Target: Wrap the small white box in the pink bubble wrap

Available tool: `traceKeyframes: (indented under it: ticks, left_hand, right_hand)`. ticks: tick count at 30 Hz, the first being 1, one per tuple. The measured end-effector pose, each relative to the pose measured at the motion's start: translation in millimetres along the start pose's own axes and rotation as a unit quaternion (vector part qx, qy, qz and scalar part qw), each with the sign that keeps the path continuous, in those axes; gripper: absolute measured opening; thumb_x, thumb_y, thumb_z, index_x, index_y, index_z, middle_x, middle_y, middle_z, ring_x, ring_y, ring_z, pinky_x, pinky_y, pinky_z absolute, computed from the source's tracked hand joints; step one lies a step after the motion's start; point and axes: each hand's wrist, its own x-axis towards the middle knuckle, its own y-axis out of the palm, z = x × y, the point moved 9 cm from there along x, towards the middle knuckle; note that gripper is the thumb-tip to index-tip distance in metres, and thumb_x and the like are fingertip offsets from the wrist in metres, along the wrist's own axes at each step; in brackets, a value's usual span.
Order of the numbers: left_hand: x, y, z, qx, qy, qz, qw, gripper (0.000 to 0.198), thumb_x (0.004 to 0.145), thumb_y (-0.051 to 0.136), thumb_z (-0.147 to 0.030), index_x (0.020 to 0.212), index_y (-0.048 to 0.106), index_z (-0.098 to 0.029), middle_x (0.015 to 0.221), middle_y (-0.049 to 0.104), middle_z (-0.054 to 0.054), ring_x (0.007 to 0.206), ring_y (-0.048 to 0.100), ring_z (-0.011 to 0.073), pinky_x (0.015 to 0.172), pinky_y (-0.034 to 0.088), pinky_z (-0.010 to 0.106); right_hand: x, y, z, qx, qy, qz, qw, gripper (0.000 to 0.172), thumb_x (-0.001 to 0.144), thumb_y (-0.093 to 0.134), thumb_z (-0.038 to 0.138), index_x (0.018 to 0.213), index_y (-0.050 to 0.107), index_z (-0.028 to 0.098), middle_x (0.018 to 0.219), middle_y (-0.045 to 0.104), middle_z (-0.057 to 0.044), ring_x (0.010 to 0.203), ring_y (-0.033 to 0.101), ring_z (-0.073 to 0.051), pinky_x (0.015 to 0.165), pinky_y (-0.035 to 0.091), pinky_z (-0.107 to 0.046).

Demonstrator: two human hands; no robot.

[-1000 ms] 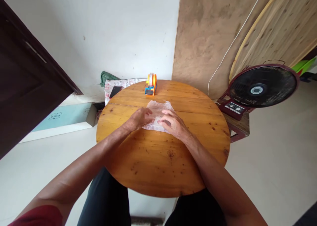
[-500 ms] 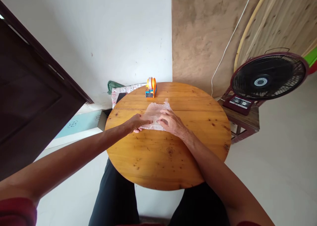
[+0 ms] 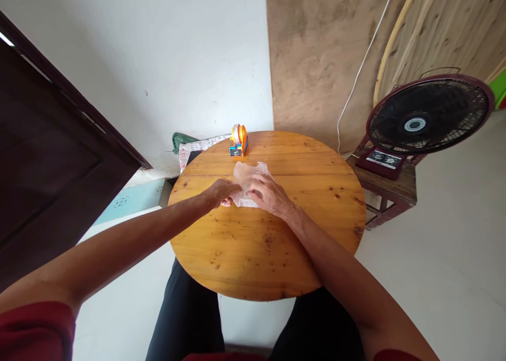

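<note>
A translucent sheet of bubble wrap [image 3: 251, 172] lies folded on the round wooden table [image 3: 261, 250]. My left hand [image 3: 220, 192] pinches its left edge between thumb and fingers. Across the sheet's right part rests my right hand [image 3: 269, 193], closed, with its bent fingers and thumb pressed together on the wrap. Whether something is wrapped inside cannot be made out. Behind the sheet, toward the far edge, stands an orange and blue tape dispenser [image 3: 239, 140] carrying a roll of tape.
A dark red fan [image 3: 415, 124] stands on a wooden stool [image 3: 389, 195] to the right. Behind the table on the left lies a printed sack [image 3: 193, 151] with green cloth [image 3: 182, 140]. A dark door [image 3: 51, 155] is at far left. A white cord [image 3: 358, 89] hangs along the wall.
My left hand has drawn the wrap's left side inward, folding it over toward my right hand, so the sheet looks narrower. The right hand stays on the wrap. The view has shifted slightly.
</note>
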Motion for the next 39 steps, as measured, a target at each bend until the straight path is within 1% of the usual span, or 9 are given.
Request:
traceKeyframes:
  ticks: [6, 12, 14, 17, 21, 24, 28, 35, 39]
  left_hand:
    - [-8, 2.2, -9, -0.047, -0.053, -0.047, 0.996, 0.019, 0.062, 0.067, -0.023, 0.056, 0.051, -0.016, 0.050, 0.055, 0.000, 0.044, 0.049, 0.0095, 0.048, 0.042, 0.024]
    - [-20, 7.3, -24, -0.048, -0.019, 0.008, 0.999, 0.014, 0.063, 0.063, -0.027, 0.060, 0.062, -0.013, 0.061, 0.062, 0.003, 0.052, 0.055, 0.0123, 0.053, 0.047, 0.027]
    - [-23, 8.7, -29, -0.008, 0.028, 0.026, 0.999, 0.014, 0.064, 0.062, -0.027, 0.063, 0.065, -0.013, 0.062, 0.062, 0.002, 0.055, 0.055, 0.0128, 0.055, 0.046, 0.026]
    - [-28, 8.1, -39, 0.115, 0.153, -0.016, 0.981, 0.017, 0.070, 0.061, -0.029, 0.070, 0.070, -0.014, 0.060, 0.060, 0.000, 0.056, 0.051, 0.0118, 0.053, 0.040, 0.023]
    - [-42, 11.8, -47, 0.240, 0.343, -0.144, 0.897, 0.018, 0.080, 0.058, -0.030, 0.078, 0.070, -0.017, 0.072, 0.061, 0.002, 0.064, 0.054, 0.0135, 0.064, 0.042, 0.027]
    - [-54, 15.7, -44, 0.252, 0.431, -0.221, 0.838, 0.013, 0.083, 0.058, -0.026, 0.083, 0.068, -0.018, 0.086, 0.062, 0.006, 0.080, 0.058, 0.0187, 0.077, 0.044, 0.033]
    - [-61, 17.6, -41, 0.210, 0.484, -0.255, 0.811, 0.006, 0.082, 0.059, -0.021, 0.087, 0.062, -0.019, 0.096, 0.064, 0.008, 0.088, 0.057, 0.0211, 0.081, 0.045, 0.037]
    - [-56, 18.6, -38, 0.123, 0.510, -0.194, 0.829, 0.006, 0.084, 0.055, -0.019, 0.088, 0.060, -0.018, 0.101, 0.064, 0.010, 0.096, 0.061, 0.0198, 0.084, 0.049, 0.033]
    - [-57, 17.3, -38, 0.143, 0.519, -0.197, 0.819, 0.007, 0.085, 0.056, -0.021, 0.088, 0.061, -0.018, 0.099, 0.068, 0.008, 0.095, 0.061, 0.0199, 0.085, 0.048, 0.034]
  right_hand:
    - [1, 2, -2, 0.007, 0.014, 0.014, 1.000, 0.014, 0.087, 0.055, 0.022, 0.089, 0.068, 0.021, 0.130, 0.056, -0.007, 0.122, 0.049, -0.022, 0.098, 0.044, -0.034]
    - [1, 4, -6, 0.028, 0.022, 0.019, 0.999, 0.014, 0.088, 0.055, 0.023, 0.089, 0.069, 0.021, 0.129, 0.055, -0.008, 0.121, 0.050, -0.021, 0.098, 0.044, -0.034]
    - [1, 4, -8, 0.045, 0.024, 0.025, 0.998, 0.014, 0.087, 0.056, 0.024, 0.089, 0.069, 0.021, 0.129, 0.055, -0.008, 0.122, 0.050, -0.022, 0.099, 0.043, -0.034]
    - [3, 5, -12, 0.074, 0.027, 0.046, 0.996, 0.015, 0.087, 0.055, 0.023, 0.094, 0.068, 0.020, 0.131, 0.053, -0.009, 0.123, 0.050, -0.022, 0.100, 0.041, -0.036]
    - [6, 1, -27, 0.110, 0.066, 0.052, 0.990, 0.023, 0.089, 0.044, 0.016, 0.102, 0.063, 0.017, 0.114, 0.062, -0.009, 0.109, 0.057, -0.019, 0.095, 0.043, -0.034]
    - [5, 0, -44, 0.113, 0.126, 0.058, 0.984, 0.026, 0.087, 0.043, 0.015, 0.106, 0.060, 0.017, 0.104, 0.066, -0.007, 0.095, 0.060, -0.019, 0.089, 0.044, -0.034]
    - [2, -5, -64, 0.123, 0.193, 0.053, 0.972, 0.024, 0.081, 0.052, 0.020, 0.104, 0.061, 0.017, 0.100, 0.067, -0.007, 0.087, 0.061, -0.018, 0.081, 0.045, -0.032]
    - [-2, -4, -64, 0.172, 0.242, 0.088, 0.951, 0.023, 0.080, 0.058, 0.037, 0.089, 0.064, 0.017, 0.072, 0.059, 0.001, 0.064, 0.051, -0.013, 0.063, 0.039, -0.026]
    - [-2, -4, -62, 0.209, 0.252, 0.098, 0.940, 0.027, 0.081, 0.058, 0.043, 0.086, 0.065, 0.017, 0.072, 0.057, 0.002, 0.066, 0.049, -0.012, 0.064, 0.037, -0.025]
